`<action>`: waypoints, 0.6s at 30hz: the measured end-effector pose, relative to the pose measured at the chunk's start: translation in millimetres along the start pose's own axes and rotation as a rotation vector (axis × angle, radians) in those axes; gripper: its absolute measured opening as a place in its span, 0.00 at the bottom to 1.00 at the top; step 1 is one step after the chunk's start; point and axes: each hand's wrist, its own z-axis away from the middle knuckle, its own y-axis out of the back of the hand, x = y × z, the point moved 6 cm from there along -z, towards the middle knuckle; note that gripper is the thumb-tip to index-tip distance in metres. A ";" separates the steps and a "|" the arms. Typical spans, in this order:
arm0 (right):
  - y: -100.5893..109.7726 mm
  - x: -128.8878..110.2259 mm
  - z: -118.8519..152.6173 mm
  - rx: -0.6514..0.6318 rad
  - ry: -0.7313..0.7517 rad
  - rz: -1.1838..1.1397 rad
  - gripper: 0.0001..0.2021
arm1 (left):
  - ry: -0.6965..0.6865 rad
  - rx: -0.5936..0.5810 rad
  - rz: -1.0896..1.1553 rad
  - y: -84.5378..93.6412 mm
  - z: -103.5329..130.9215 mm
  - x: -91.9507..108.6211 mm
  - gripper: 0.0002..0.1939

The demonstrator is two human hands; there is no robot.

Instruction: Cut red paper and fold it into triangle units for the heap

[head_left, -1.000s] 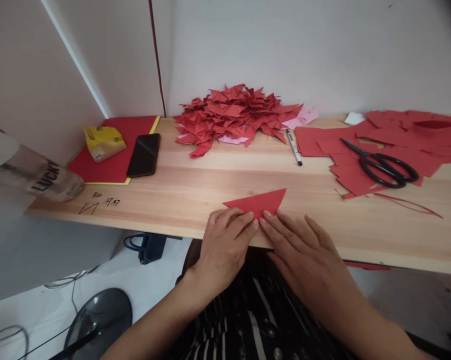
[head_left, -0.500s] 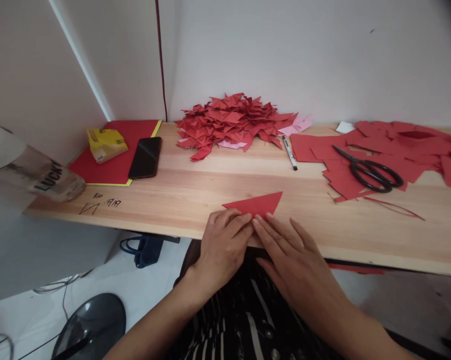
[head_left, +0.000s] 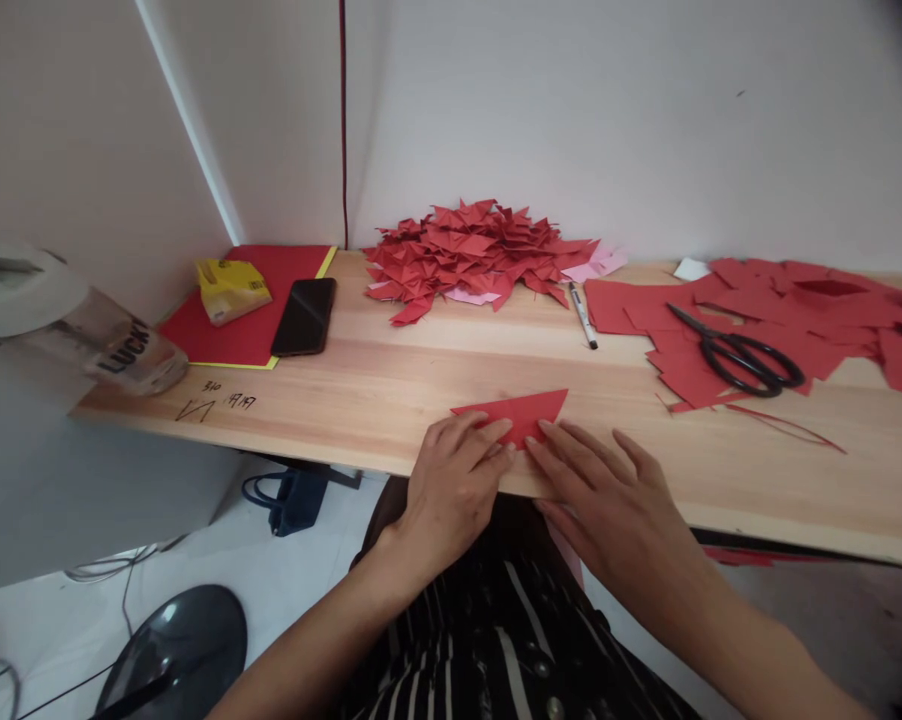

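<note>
A folded piece of red paper, roughly triangular, lies flat near the front edge of the wooden table. On its left part rest the fingertips of my left hand, fingers slightly bent and laid over the paper. My right hand has its fingers stretched out, with the tips touching the paper's lower right edge and the thumb apart below the table edge. Both hands press on the paper from above without gripping it. The paper's lower edge is partly covered by the fingers.
Behind lies a heap of folded red paper pieces. To the right, black-handled scissors lie on flat red sheets, near a pen. At left are a phone, a yellow packet and a clear bottle.
My right hand has slid to the right along the paper's lower edge, away from my left hand. My left hand stays on the paper. The whole view has shifted slightly.
</note>
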 end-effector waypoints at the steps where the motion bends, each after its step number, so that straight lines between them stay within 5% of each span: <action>1: -0.2 0.2 -1.2 0.001 0.007 0.006 0.20 | 0.001 -0.008 0.009 -0.2 0.3 -0.4 0.13; 18: 3.6 -4.8 -20.6 -0.049 0.021 0.106 0.20 | -0.051 -0.060 -0.119 -6.2 2.4 3.0 0.16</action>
